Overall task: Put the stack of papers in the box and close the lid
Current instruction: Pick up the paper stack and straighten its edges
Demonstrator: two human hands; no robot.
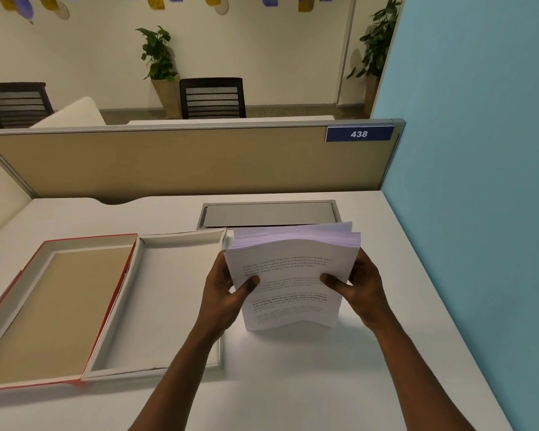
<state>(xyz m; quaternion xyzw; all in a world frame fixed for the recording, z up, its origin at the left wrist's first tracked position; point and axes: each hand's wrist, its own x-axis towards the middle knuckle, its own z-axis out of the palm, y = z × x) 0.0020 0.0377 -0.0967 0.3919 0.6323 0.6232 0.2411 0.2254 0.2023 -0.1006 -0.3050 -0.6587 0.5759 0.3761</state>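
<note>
A thick stack of printed white papers (pixel 290 272) stands upright on its lower edge on the white desk, tilted toward me. My left hand (pixel 227 293) grips its left side and my right hand (pixel 361 284) grips its right side, thumbs on the front page. Just left of the stack lies the open box: a shallow white tray (pixel 156 293) with nothing in it. Its hinged lid (pixel 53 309) lies flat further left, red-edged with a tan inside.
A metal cable-port cover (pixel 268 214) is set into the desk (pixel 324 368) behind the stack. A tan partition (pixel 168 160) runs along the back and a blue wall (pixel 479 181) bounds the right. Chairs and potted plants stand beyond the partition.
</note>
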